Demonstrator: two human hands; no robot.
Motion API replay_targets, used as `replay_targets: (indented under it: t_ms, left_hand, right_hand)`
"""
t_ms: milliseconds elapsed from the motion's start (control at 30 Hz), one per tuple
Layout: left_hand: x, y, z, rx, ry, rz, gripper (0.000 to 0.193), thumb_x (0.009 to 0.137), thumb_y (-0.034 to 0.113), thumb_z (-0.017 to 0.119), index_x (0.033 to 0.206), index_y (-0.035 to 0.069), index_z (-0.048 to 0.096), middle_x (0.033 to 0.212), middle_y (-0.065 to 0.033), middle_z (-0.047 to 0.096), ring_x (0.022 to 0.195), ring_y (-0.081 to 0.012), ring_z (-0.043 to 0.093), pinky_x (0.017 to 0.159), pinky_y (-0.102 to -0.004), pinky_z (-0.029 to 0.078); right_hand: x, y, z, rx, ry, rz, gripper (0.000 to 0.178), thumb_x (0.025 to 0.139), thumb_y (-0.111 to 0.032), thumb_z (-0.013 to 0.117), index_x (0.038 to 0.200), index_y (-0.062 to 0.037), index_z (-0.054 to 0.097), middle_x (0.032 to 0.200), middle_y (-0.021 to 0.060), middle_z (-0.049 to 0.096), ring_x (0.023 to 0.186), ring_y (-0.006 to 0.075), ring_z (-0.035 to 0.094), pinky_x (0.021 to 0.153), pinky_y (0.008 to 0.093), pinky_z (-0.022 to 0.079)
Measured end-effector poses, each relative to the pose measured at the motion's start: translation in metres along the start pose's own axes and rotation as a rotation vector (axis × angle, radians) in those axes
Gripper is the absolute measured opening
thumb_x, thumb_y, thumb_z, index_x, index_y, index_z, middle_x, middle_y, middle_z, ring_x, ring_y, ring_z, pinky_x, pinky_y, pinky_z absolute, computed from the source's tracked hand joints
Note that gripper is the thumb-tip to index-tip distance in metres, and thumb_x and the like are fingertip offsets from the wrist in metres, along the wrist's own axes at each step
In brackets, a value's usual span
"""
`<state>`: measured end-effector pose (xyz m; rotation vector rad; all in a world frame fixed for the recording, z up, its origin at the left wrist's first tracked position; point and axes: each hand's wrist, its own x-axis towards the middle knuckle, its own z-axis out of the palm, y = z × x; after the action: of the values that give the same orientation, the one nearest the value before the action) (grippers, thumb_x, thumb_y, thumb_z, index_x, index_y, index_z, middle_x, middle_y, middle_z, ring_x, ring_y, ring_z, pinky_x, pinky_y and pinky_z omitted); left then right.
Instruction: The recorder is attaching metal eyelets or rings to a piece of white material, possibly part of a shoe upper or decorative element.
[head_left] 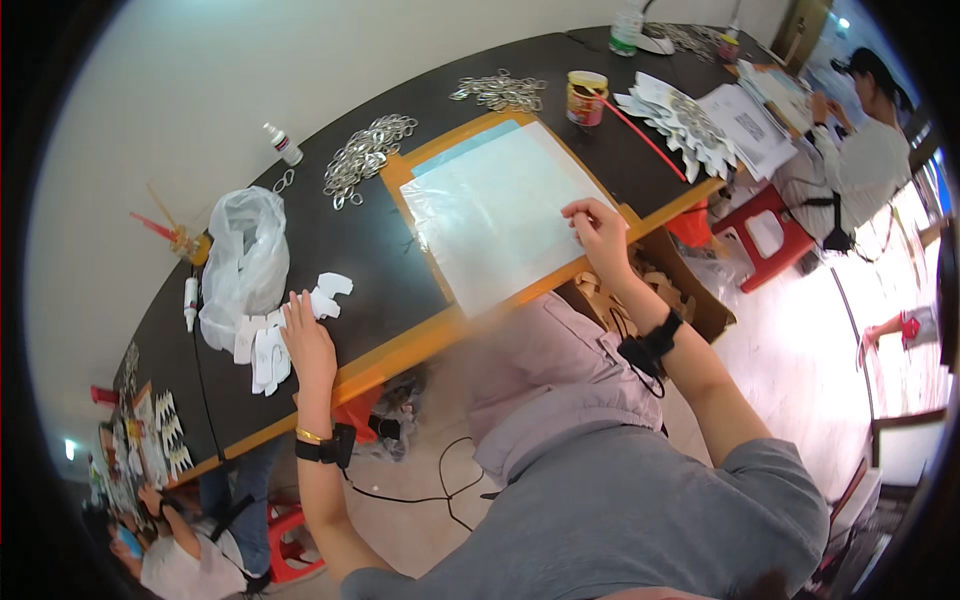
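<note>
My left hand (310, 342) lies with fingers stretched out over a pile of white cut-out card pieces (270, 358) at the front left of the dark table. More of the white pieces stick out beyond its fingertips. My right hand (600, 238) is above the right edge of a clear-covered white sheet (500, 215), its fingers bent in toward the thumb. Whether anything is between those fingers is too small to make out. The sheet rests on a wooden board (397, 185), and a pale blue sheet (460, 152) shows at its far edge.
Metal rings lie in one heap (365, 155) and another (500, 92) behind the board. A white plastic bag (245, 260) stands left; a jar (587, 100), red stick (645, 138) and white leaf-shaped pieces (690, 125) lie right. Co-workers sit at both ends. A cardboard box (700, 300) stands below.
</note>
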<state>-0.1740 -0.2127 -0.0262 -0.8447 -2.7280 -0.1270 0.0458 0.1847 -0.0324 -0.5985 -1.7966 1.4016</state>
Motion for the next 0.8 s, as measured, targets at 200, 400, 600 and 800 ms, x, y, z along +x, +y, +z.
replay_targets:
  t_ms: [200,400,600,800]
  left_hand:
    - [-0.007,-0.015,0.010,-0.129,0.109,-0.066,0.047,0.090,0.007,0.041,0.137,0.001,0.035,0.141,-0.0182,0.038,0.132,-0.0368,0.032,0.107,-0.0544,0.024]
    - [-0.009,-0.012,0.004,-0.249,0.251,0.078,0.045,0.087,0.002,0.048,0.131,-0.004,0.041,0.130,-0.0205,0.047,0.120,-0.0380,0.043,0.102,-0.0462,0.031]
    - [-0.010,0.006,-0.007,-0.417,0.246,0.003,0.044,0.080,-0.007,0.052,0.124,-0.002,0.050,0.120,-0.0194,0.053,0.114,-0.0355,0.047,0.096,-0.0421,0.038]
    - [-0.012,0.001,-0.017,-0.334,0.248,-0.112,0.051,0.070,-0.009,0.056,0.121,0.000,0.051,0.125,-0.0176,0.049,0.121,-0.0350,0.042,0.102,-0.0436,0.033]
  right_hand:
    - [0.000,0.002,0.018,-0.119,0.078,-0.124,0.013,0.081,-0.003,0.053,0.084,-0.0022,0.066,0.078,0.0077,0.065,0.068,0.0155,0.059,0.062,0.0275,0.046]
    - [-0.003,-0.009,0.016,-0.283,0.089,-0.146,0.011,0.078,-0.008,0.055,0.081,-0.0059,0.066,0.077,0.0095,0.064,0.067,0.0233,0.059,0.063,0.0332,0.047]
    - [-0.004,-0.005,0.007,-0.300,0.088,-0.138,0.011,0.079,-0.007,0.055,0.081,-0.0064,0.066,0.077,0.0096,0.063,0.066,0.0235,0.060,0.062,0.0332,0.047]
    - [-0.003,-0.017,0.002,-0.125,0.034,-0.139,0.010,0.079,-0.001,0.055,0.082,-0.0038,0.065,0.075,0.0091,0.060,0.059,0.0185,0.056,0.056,0.0289,0.045]
